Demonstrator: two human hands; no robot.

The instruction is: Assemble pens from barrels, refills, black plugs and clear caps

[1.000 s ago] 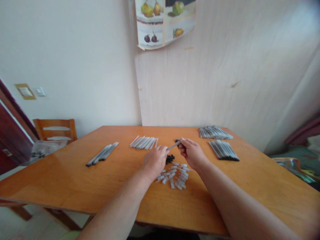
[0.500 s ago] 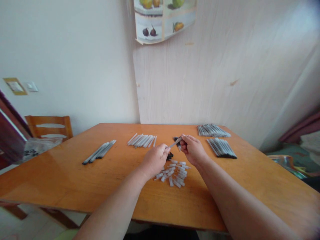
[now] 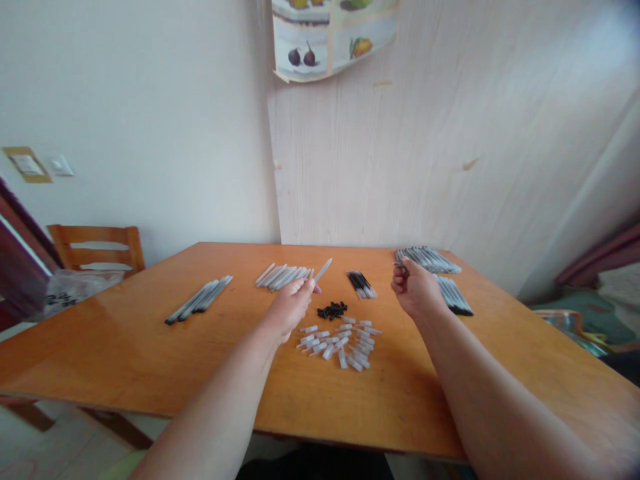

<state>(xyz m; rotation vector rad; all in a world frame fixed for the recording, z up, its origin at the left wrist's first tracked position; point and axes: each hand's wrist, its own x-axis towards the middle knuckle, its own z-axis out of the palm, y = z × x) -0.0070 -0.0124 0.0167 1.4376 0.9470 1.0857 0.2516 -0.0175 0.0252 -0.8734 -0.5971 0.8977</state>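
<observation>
My left hand (image 3: pixel 293 303) is closed round a translucent white pen barrel (image 3: pixel 324 269), whose free end points up and to the right. Off to the right, my right hand (image 3: pixel 416 287) is raised with its fingers pinched together. A small dark piece (image 3: pixel 401 265) shows at its fingertips, too small to identify. Between the hands lie small black plugs (image 3: pixel 333 310) and a bundle of thin black-and-clear refills (image 3: pixel 361 285). Closer to me, many small white pen tips (image 3: pixel 343 343) are scattered. More white barrels (image 3: pixel 283 276) lie just behind my left hand.
Capped grey pens (image 3: pixel 200 300) lie at the left of the wooden table (image 3: pixel 240 373). Two more pen piles sit at the right: a near one (image 3: pixel 455 297) with black ends and a far one (image 3: pixel 427 259). A chair (image 3: pixel 97 247) stands beyond the left edge.
My hands have moved apart; both were at the barrel before. My right hand has gone right, my left slightly left with the barrel, uncovering the black plugs and the refills.
</observation>
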